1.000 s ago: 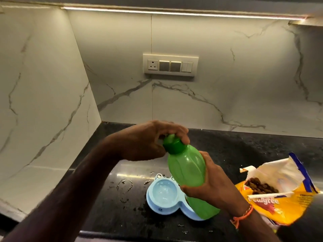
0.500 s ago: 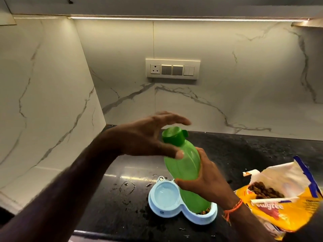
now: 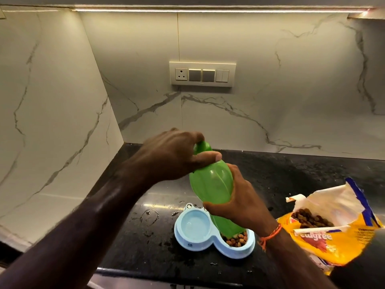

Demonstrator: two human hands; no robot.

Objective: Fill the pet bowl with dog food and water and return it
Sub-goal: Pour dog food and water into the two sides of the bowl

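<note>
A light blue double pet bowl sits on the black counter, its left well holding water and its right well holding brown kibble. Above it I hold a green bottle, tilted with its top toward the left. My right hand grips the bottle's body. My left hand is closed over the green cap at the bottle's top. The bottle's base hides part of the kibble well.
An open yellow dog food bag lies to the right of the bowl, kibble showing at its mouth. Water drops are spilled on the black counter left of the bowl. Marble walls close off the back and left; a switch panel is on the back wall.
My left hand opened and came off the cap half a second ago, and now it is closed on the cap again. The bottle stays over the bowl in my right hand.
</note>
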